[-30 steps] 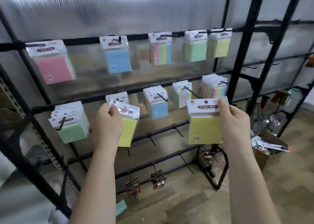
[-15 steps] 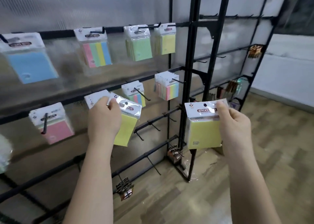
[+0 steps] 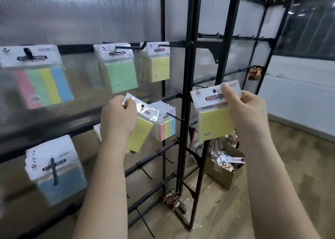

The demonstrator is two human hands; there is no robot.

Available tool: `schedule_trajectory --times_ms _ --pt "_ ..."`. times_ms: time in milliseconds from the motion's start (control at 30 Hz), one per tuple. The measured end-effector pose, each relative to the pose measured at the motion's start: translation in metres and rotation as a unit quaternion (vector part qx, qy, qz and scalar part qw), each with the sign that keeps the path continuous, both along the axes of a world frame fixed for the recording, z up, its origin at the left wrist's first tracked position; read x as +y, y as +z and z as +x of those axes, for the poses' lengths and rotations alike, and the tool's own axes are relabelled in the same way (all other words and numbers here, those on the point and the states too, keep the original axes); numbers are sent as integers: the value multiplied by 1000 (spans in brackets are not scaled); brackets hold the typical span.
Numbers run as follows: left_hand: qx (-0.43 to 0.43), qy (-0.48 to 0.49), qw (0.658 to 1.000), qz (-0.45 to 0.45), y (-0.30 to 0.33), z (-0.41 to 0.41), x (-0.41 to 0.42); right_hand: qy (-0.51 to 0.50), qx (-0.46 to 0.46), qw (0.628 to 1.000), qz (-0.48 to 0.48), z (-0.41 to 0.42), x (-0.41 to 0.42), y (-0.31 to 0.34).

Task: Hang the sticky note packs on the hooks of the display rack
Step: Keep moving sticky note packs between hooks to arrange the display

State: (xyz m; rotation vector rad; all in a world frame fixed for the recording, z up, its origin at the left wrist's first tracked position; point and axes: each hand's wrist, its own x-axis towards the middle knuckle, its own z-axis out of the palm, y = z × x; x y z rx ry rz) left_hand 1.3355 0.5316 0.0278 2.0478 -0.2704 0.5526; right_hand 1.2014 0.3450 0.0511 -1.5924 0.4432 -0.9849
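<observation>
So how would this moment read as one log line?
left hand: grips yellow pack | right hand: grips second yellow pack | both packs off hooks | rack: ahead

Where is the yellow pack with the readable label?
Right of centre in the head view, the yellow pack is pinched by the right hand, beside the rack's black upright.

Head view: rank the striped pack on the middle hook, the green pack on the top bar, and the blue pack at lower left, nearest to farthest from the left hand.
From the left hand:
1. Striped pack, just right of it.
2. Green pack, above it.
3. Blue pack, lower left.
</observation>
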Motion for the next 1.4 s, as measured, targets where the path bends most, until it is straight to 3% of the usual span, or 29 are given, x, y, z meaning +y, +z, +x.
schedule_trajectory --times_ms 300,700,1400 --pt "17 3 1000 4 2 50 -32 14 -79 997 -13 64 -29 13" --pt "34 136 990 -1 -5 53 -34 118 -172 978 4 129 -47 52" --pt "-4 247 969 -17 9 -2 -38 218 -86 972 37 229 -58 47"
